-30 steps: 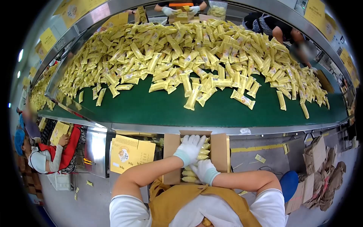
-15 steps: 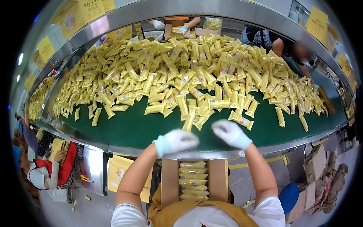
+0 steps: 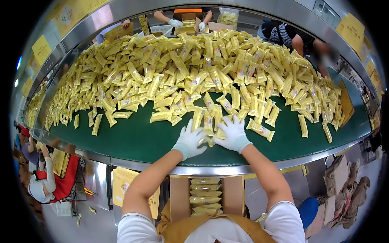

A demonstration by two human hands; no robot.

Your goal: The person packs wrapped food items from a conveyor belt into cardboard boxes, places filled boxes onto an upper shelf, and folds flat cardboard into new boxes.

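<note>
A large heap of yellow wrapped packets [image 3: 178, 60] covers the back of the green belt [image 3: 133, 141]. At the heap's front edge, my left hand [image 3: 189, 139], in a white glove, has its fingers spread beside a few packets. My right hand [image 3: 233, 134], also gloved and spread, touches the packets from the other side. Between the two hands several packets [image 3: 208, 122] stand or lie close together. Below the belt's metal edge, an open cardboard box [image 3: 180, 194] in front of my body holds a stack of packets [image 3: 205, 193].
Across the belt, a gloved person works at a box [image 3: 189, 17]; another person [image 3: 298, 40] leans in at the upper right. A seated co-worker [image 3: 44, 184] is at the left. Flat yellow cartons [image 3: 125, 188] lie left of my box. Brown paper [image 3: 350, 202] and a blue stool [image 3: 308, 210] are at the right.
Both hands have left the box and reached forward over the belt to the packets, their fingers now spread. Some packets at the heap's front have shifted. The box's contents have come into view.
</note>
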